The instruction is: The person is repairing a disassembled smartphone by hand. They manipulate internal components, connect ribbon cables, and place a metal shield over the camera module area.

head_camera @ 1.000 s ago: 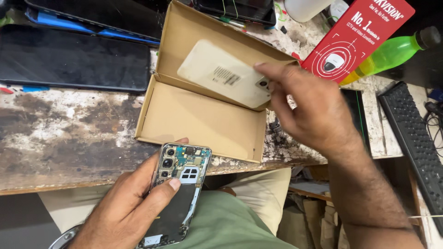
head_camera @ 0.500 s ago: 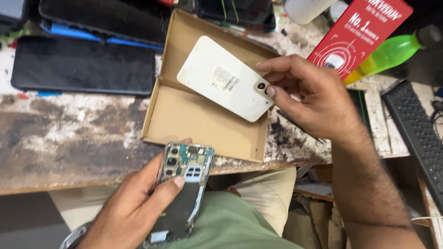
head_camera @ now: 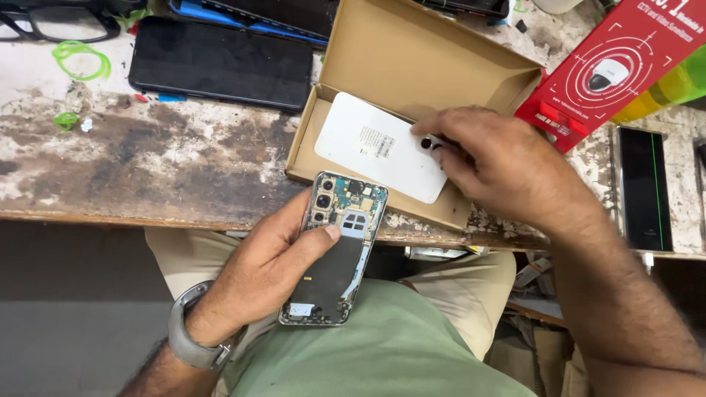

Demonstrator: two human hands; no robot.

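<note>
1. A worn, stained wooden workbench (head_camera: 147, 176) ran across the view.
2. A dark phone or screen panel (head_camera: 220, 65) lay flat on it, towards the back.
3. Black-framed glasses (head_camera: 51, 22) sat at the far left corner.
4. A loop of green wire or band (head_camera: 77, 59) lay just beside the glasses; which it was could not be told.
5. A red printed box (head_camera: 625, 66) leaned at the right, partly covering a green bottle (head_camera: 673, 84).
6. Another dark panel (head_camera: 643, 187) lay near the bench's right edge.

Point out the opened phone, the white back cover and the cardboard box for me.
opened phone (head_camera: 334, 254): head view, on its dark inner middle.
white back cover (head_camera: 368, 147): head view, on its flat centre.
cardboard box (head_camera: 412, 55): head view, on its raised lid.
</note>
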